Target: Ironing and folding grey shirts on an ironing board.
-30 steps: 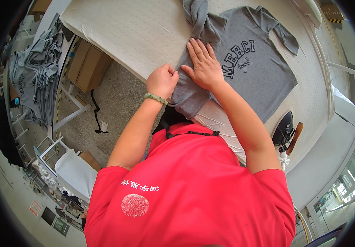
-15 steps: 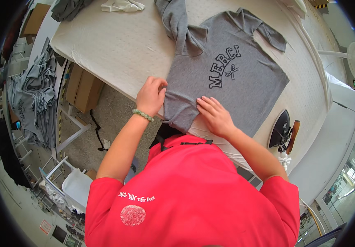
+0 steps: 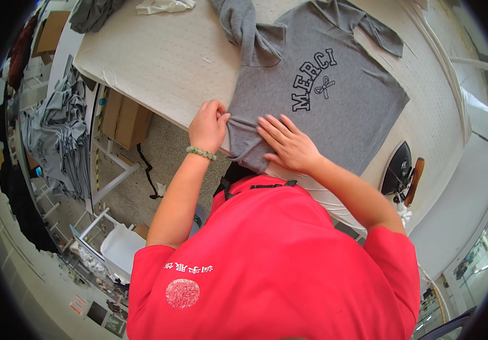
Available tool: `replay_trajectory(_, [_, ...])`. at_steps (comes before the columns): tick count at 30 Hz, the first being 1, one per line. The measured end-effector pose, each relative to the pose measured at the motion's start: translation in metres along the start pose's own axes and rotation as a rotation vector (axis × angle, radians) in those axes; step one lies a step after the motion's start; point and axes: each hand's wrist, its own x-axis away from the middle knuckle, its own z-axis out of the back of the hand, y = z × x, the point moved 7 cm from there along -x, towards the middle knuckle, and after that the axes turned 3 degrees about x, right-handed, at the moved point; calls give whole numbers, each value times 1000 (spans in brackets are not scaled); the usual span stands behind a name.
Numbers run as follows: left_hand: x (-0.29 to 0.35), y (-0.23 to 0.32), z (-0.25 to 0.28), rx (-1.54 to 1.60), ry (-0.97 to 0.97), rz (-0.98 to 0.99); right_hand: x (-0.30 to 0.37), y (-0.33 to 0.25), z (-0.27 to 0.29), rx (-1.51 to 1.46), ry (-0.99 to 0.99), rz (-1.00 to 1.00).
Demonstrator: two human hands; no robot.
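Observation:
A grey sweatshirt [image 3: 346, 113] with dark outlined lettering and a bow motif lies spread on a padded, cream-covered table [image 3: 159, 62]. At its near left edge, my left hand [image 3: 208, 127] pinches the grey fabric between thumb and fingers. My right hand [image 3: 290, 145] rests flat on the cloth close by, palm down with fingers stretched out. Between the two hands the fabric is creased, and its near corner reaches the table's front edge. One sleeve [image 3: 263, 42] is bunched up at the far left of the garment; the other stretches out at the far right.
An iron [image 3: 398, 170] with a dark plate and brown handle stands at the table's right side. Grey garments [image 3: 60, 141] hang in a stack at left, near cardboard boxes [image 3: 128, 119] under the table. White cloth [image 3: 164, 5] lies at the far edge.
My right hand has slid left and slightly away from me across the cloth, closer to my left hand. My left hand keeps its pinch. The whole view has shifted a little.

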Motion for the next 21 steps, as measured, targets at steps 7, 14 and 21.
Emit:
replay_trajectory(7, [3, -2, -1, 1, 4, -13, 195, 80, 98, 372, 236, -732])
replay_trajectory(14, [-33, 32, 10, -442, -133, -532, 391, 89, 128, 579, 390, -1377])
replay_trajectory(21, [-74, 27, 5, -497, -417, -494, 438, 145, 134, -198, 325, -1746])
